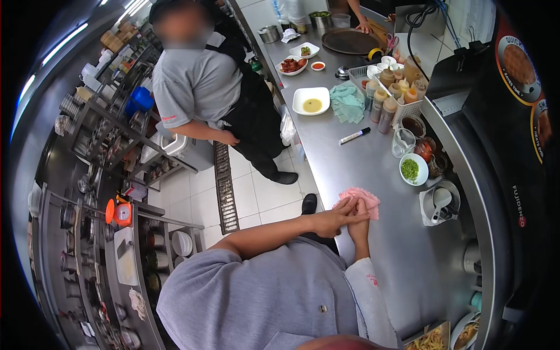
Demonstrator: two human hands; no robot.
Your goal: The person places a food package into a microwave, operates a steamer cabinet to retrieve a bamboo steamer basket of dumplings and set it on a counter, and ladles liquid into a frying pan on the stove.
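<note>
My left hand (336,220) reaches in from the left and crosses against my right hand, its fingers stretched out over the right hand's fingers and wrist. My right hand (359,217) is on a crumpled pink cloth (366,197) at the near edge of the steel counter (402,251). The right fingers are bunched on the cloth and partly covered by the left hand. Farther along the counter lie a marker pen (354,136) and a folded teal cloth (348,102). To the right stands a white bowl of chopped green onion (413,169).
A white square bowl with yellowish liquid (311,101), a basket of squeeze bottles (402,87), a steel pot with a ladle (441,201) and plated food (293,65) share the counter. A co-worker (204,87) stands to the left; another person's hand (364,27) shows beyond a round tray (350,42).
</note>
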